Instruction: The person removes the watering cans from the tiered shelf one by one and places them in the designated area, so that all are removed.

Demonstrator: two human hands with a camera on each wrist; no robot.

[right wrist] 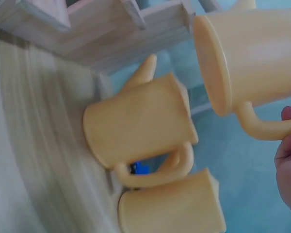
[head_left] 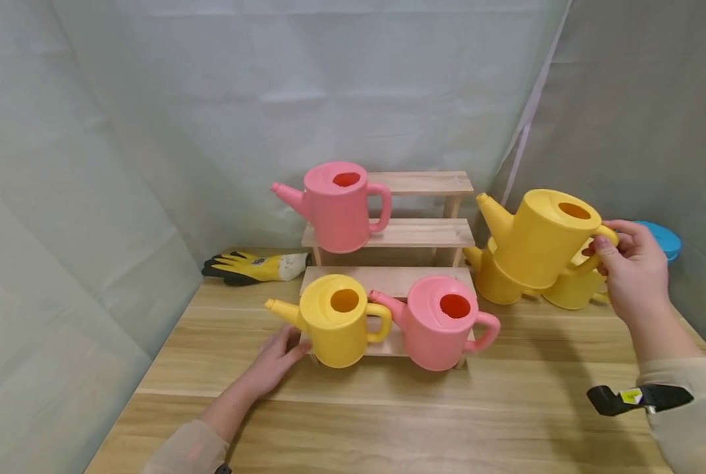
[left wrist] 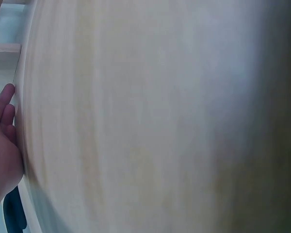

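Observation:
My right hand (head_left: 637, 263) grips the handle of a yellow watering can (head_left: 545, 237) and holds it up at the right of the wooden stand, its spout toward the left. The right wrist view has this raised can (right wrist: 254, 60) above two other yellow cans. My left hand (head_left: 278, 359) rests low at the stand's left end, beside a yellow watering can (head_left: 335, 332) on the lowest step; its fingertips are partly hidden in the head view. A pink watering can (head_left: 438, 336) shares that step. Higher up on the stand is another pink watering can (head_left: 338, 214).
The stepped wooden stand (head_left: 427, 232) is on the wood-grain table (head_left: 388, 421). Behind the raised can, two yellow watering cans (right wrist: 138, 124) stand on the table. A yellow and black work glove (head_left: 252, 266) lies at the left. A blue round object (head_left: 661, 240) is at the far right.

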